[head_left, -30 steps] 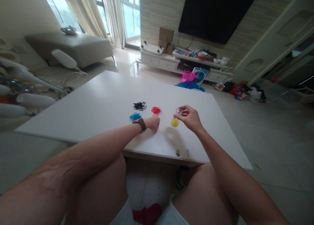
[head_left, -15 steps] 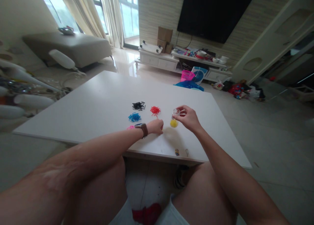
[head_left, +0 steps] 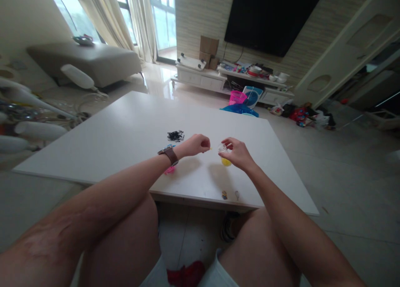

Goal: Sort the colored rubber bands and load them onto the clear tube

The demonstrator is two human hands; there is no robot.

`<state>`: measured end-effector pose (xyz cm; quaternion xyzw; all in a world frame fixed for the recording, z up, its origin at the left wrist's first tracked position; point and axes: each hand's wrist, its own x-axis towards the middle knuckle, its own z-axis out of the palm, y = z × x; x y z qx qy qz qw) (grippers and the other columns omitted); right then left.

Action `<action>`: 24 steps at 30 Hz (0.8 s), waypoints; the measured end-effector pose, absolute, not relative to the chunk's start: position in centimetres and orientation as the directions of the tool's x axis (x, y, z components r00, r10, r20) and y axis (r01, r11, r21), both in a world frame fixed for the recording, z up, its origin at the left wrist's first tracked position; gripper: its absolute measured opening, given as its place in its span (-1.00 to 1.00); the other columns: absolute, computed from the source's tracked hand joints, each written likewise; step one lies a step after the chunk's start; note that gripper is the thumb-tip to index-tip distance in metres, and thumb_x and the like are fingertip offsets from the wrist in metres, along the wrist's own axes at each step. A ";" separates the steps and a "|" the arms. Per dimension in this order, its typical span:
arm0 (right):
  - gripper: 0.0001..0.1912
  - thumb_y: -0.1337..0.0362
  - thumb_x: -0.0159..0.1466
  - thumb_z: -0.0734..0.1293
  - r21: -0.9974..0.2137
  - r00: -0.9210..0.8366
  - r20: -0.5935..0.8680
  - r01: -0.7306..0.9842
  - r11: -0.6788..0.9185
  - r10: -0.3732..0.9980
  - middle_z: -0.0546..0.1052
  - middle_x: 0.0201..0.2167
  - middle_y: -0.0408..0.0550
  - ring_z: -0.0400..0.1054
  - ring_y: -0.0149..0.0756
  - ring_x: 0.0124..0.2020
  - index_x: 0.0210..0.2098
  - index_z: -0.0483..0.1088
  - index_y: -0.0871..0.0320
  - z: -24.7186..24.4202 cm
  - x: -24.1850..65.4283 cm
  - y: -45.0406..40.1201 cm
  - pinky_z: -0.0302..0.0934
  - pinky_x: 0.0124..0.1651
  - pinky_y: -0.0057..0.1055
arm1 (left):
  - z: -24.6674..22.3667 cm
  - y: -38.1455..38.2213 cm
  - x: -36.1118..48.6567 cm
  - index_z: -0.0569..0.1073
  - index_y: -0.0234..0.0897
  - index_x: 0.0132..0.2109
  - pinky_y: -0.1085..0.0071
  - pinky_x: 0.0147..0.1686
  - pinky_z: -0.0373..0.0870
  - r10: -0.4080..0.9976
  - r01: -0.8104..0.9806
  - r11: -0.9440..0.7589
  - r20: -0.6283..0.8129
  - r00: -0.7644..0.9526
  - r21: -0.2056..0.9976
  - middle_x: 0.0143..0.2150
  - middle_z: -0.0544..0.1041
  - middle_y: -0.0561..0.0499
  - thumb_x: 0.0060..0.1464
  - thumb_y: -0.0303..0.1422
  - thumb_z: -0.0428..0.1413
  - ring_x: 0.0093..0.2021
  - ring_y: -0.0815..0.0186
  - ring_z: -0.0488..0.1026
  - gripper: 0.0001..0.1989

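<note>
My left hand [head_left: 199, 144] hovers over the white table [head_left: 140, 124], its fingers pinched on a small yellow piece [head_left: 211, 148]. To its right, my right hand [head_left: 238, 153] grips a small clear container [head_left: 222, 147] by the side, tilted, with yellow contents in its lower end [head_left: 226, 162]. A pile of thin black pieces [head_left: 175, 136] lies beyond my left wrist. Blue pieces [head_left: 170, 145] show only in part behind the watch, and pink pieces [head_left: 169, 170] lie just below it. The red pile is hidden behind my left hand.
Near the table's front edge lie a small yellow and blue figure [head_left: 224, 195] and a small pale, shiny item [head_left: 237, 195]. Past the far edge are a pink basket [head_left: 237, 97] and a low white TV cabinet [head_left: 212, 82]. My knees are under the front edge.
My left hand has risen off the table and moved away from me, now with a yellow piece showing at its fingertips. The container in my right hand has tilted a little.
</note>
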<state>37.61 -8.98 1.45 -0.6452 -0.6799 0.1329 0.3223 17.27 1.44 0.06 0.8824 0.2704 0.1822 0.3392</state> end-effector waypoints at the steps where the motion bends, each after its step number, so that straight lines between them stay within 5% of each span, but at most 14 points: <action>1: -0.68 0.32 0.02 0.50 -0.594 0.039 0.259 0.794 0.128 0.965 0.56 -0.31 -0.10 0.47 -0.27 -0.30 -0.21 0.48 0.13 1.5 37.6 -9.0 0.36 -0.17 -0.32 | 0.5 1.4 17.1 0.55 -0.36 -0.34 0.52 -0.44 0.26 0.602 0.324 -0.635 0.185 0.777 0.702 -0.51 0.54 0.04 0.04 -0.47 0.16 -0.50 0.43 0.40 -0.93; 8: -0.69 0.31 0.03 0.50 -0.568 -0.006 0.233 0.811 0.140 0.973 0.56 -0.31 -0.09 0.47 -0.26 -0.30 -0.22 0.46 0.13 1.6 37.1 -9.1 0.33 -0.19 -0.34 | 1.5 0.5 17.2 0.58 -0.35 -0.29 0.52 -0.37 0.30 0.538 0.192 -0.721 0.365 0.760 0.665 -0.42 0.55 0.03 0.06 -0.48 0.17 -0.42 0.42 0.41 -0.91; 17: -0.67 0.31 0.03 0.50 -0.591 -0.034 0.200 0.793 0.148 0.979 0.56 -0.29 -0.08 0.48 -0.27 -0.28 -0.20 0.46 0.12 1.1 36.6 -9.0 0.38 -0.12 -0.30 | 1.3 -0.2 17.9 0.61 -0.33 -0.23 0.51 -0.36 0.28 0.428 0.173 -0.801 0.347 0.835 0.573 -0.35 0.53 0.00 0.13 -0.46 0.18 -0.39 0.41 0.41 -0.89; 24: -0.65 0.29 0.03 0.51 -0.626 -0.029 0.185 0.767 0.141 0.982 0.55 -0.30 -0.10 0.48 -0.27 -0.29 -0.18 0.47 0.11 1.2 36.6 -9.1 0.39 -0.15 -0.30 | 1.6 -0.7 18.0 0.62 -0.33 -0.16 0.48 -0.33 0.30 0.471 0.234 -0.775 0.289 0.834 0.587 -0.32 0.54 -0.04 0.16 -0.36 0.18 -0.36 0.38 0.43 -0.83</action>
